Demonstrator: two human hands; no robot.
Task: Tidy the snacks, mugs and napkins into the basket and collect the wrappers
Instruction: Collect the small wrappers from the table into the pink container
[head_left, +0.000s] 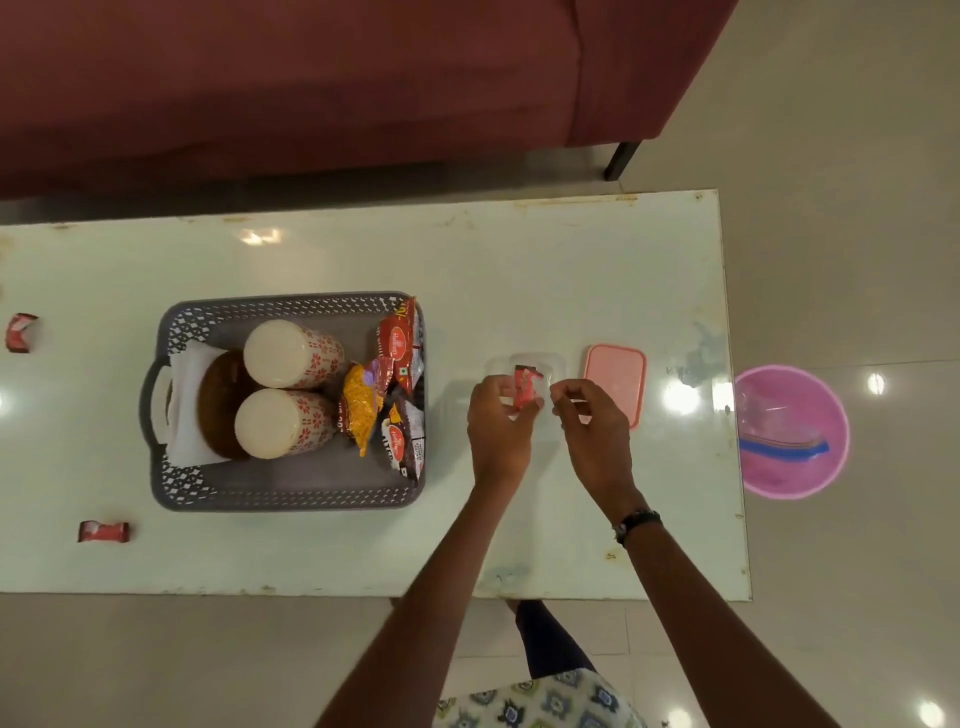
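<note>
A: Surfaces first. Table is glossy, pale, rectangular, with chipped, rust-flecked edges. Grey plastic basket, lattice-cut walls, rounded corners, a handle on its left end.

B: Contents?

A: Two mugs lying on their sides, white bases toward the camera, red floral print on the walls. A round brown item beneath them, unclear what. White folded napkins against the left wall. Crinkled foil snack packets stacked along the right wall, red, black and yellow; a red oval logo shows, lettering too small to read.

B: Loose wrappers?

A: Two on the table, red and white, creased: one wrapper far left, another wrapper near the front edge, left of the basket.

B: Hands?

A: Left hand pinches a small red wrapper between thumb and fingertips, above a clear plastic container right of the basket. Right hand is just beside it, fingers curled narrow; whether it touches the wrapper, cannot tell. Dark beaded band at the right wrist.

B: Beyond that?

A: Pink rectangular lid, rounded corners, flat beside the container. Pink round bin on the tiled floor off the table's right end.
</note>
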